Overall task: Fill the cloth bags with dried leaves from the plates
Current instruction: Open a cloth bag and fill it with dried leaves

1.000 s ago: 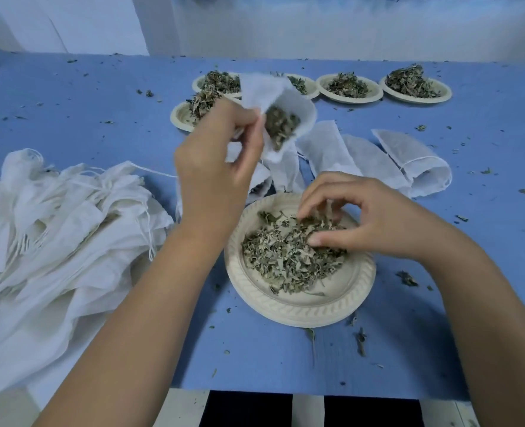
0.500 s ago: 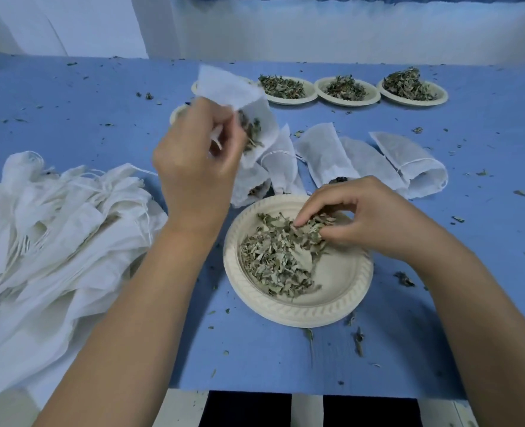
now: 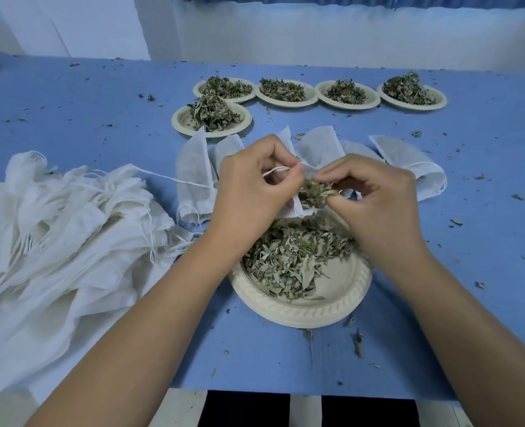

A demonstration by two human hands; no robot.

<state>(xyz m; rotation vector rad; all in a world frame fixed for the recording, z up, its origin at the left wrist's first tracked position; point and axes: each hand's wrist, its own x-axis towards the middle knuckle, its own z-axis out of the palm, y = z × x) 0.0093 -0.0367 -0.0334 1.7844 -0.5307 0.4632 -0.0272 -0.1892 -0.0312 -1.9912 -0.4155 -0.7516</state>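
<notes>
blue counter [image 3: 70, 118], flecked with leaf crumbs, runs back to a pale wall. both forearms stretch over the near plate [image 3: 301, 312], and the hands come together just above its far rim. left hand [image 3: 252, 195] curls round one cloth bag [image 3: 292, 211], thumb and forefinger pinching its mouth and drawstring [image 3: 275, 171]. right hand [image 3: 378, 208] pinches a clump of dried leaves [image 3: 315, 191] at that opening. six plates in all: this one, part covered with leaves, plus five far plates [image 3: 286, 104], four of them in a row. flat bags [image 3: 193, 177] lie behind the hands, count unclear. one loose pile of bags [image 3: 64, 241] sits on the left.
</notes>
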